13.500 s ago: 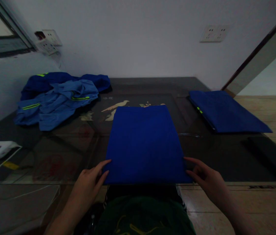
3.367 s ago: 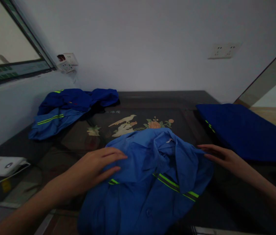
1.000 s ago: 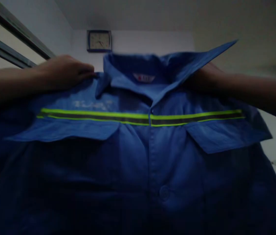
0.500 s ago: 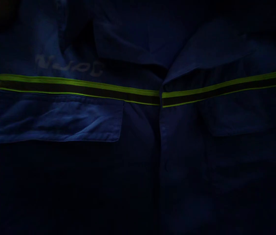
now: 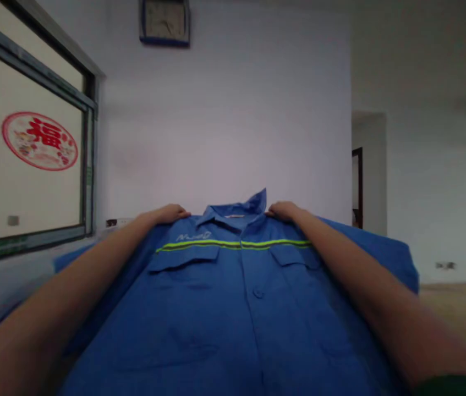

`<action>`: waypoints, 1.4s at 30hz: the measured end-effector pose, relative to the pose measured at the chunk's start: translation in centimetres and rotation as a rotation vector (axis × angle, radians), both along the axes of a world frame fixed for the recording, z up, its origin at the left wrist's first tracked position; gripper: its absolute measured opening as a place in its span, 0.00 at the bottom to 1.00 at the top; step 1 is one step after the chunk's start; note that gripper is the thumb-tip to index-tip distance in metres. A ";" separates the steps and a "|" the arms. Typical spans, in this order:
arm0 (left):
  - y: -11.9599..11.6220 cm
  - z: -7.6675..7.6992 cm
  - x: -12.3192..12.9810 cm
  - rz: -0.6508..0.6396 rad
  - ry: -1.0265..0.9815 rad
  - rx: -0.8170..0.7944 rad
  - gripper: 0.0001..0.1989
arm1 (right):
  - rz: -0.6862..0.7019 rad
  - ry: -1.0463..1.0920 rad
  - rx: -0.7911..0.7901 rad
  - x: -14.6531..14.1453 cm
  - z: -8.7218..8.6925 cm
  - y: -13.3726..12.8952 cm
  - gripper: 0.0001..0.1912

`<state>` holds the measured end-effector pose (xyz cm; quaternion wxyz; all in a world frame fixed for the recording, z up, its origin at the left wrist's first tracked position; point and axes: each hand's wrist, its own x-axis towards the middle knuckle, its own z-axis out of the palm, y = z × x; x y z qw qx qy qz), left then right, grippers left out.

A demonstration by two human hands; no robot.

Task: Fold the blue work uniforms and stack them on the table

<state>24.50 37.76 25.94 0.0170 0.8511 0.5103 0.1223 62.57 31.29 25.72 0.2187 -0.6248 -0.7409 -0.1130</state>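
A blue work jacket with a yellow-green stripe across the chest is held up in front of me, its front and collar facing me. My left hand grips the shoulder just left of the collar, fingers closed on the cloth. On the other side of the collar, my right hand pinches the opposite shoulder. Both arms are stretched forward over the jacket. The sleeves spread out to either side, and the lower part runs out of the bottom of the view.
A window with a red round sticker is at the left. High on the pale wall hangs a square clock. At the right are a doorway, a wall socket and tan floor.
Half a second ago the jacket's dark front filled the whole view, close up. Now it is farther away and lower, with both my hands and the room visible.
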 end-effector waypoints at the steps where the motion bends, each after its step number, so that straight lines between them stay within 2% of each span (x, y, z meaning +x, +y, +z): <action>1: -0.4 -0.8 -0.5 0.030 0.083 -0.011 0.21 | -0.072 -0.062 -0.138 -1.4 -1.1 -0.3 0.16; 2: 0.0 -2.6 -0.5 0.099 0.145 0.004 0.19 | -0.098 -0.090 -0.207 -2.4 -3.2 0.1 0.15; 3: 1.0 -5.2 -0.1 0.158 0.162 0.005 0.17 | -0.124 -0.110 -0.251 -3.0 -5.9 1.2 0.14; 6: 5.9 -15.0 2.9 0.243 0.155 0.032 0.15 | -0.141 -0.146 -0.314 -3.0 -14.7 7.0 0.14; 8: 8.3 -20.8 4.9 0.246 0.139 0.038 0.19 | -0.117 -0.148 -0.307 -2.5 -19.2 10.3 0.18; 9: 8.9 -23.1 5.7 0.234 0.135 0.027 0.21 | -0.099 -0.141 -0.298 -2.3 -21.0 11.1 0.21; 12: 8.4 -28.1 6.3 0.177 0.141 -0.056 0.23 | -0.017 -0.103 -0.288 -1.4 -25.3 11.0 0.23; 15: 7.1 -31.1 5.6 0.154 0.127 -0.123 0.27 | 0.102 -0.066 -0.292 -0.5 -29.3 8.7 0.23; 17: 6.7 -32.1 5.2 0.155 0.111 -0.128 0.28 | 0.142 -0.056 -0.287 0.0 -31.5 7.5 0.24; 19: 6.7 -32.4 4.9 0.146 0.110 -0.123 0.27 | 0.136 -0.052 -0.288 0.0 -32.9 6.6 0.25; 21: 6.7 -32.3 4.5 0.132 0.111 -0.121 0.27 | 0.115 -0.045 -0.298 -0.5 -33.4 6.1 0.26; 25: 6.3 -32.4 2.8 0.107 0.100 -0.133 0.27 | 0.078 -0.026 -0.307 -2.5 -33.4 5.0 0.26; 29: 6.3 -32.6 0.7 0.118 -0.010 -0.171 0.27 | 0.131 -0.021 -0.355 -3.8 -31.8 5.0 0.26; 31: 7.3 -32.1 0.3 0.149 -0.154 -0.222 0.25 | 0.158 0.023 -0.413 -4.3 -30.0 6.1 0.20; 33: 8.9 -31.2 0.5 0.201 -0.279 -0.255 0.22 | 0.120 0.108 -0.445 -5.2 -28.0 8.0 0.14; 35: 11.0 -30.1 1.5 0.258 -0.340 -0.231 0.20 | 0.047 0.180 -0.429 -6.7 -26.2 10.3 0.13; 37: 13.1 -29.3 3.0 0.305 -0.373 -0.182 0.19 | -0.011 0.210 -0.393 -8.9 -25.1 12.6 0.15; 39: 14.8 -29.1 4.9 0.349 -0.414 -0.147 0.19 | -0.055 0.219 -0.361 -11.3 -24.8 14.5 0.17; 42: 16.3 -29.6 7.3 0.412 -0.477 -0.136 0.19 | -0.107 0.226 -0.338 -14.1 -25.2 16.5 0.17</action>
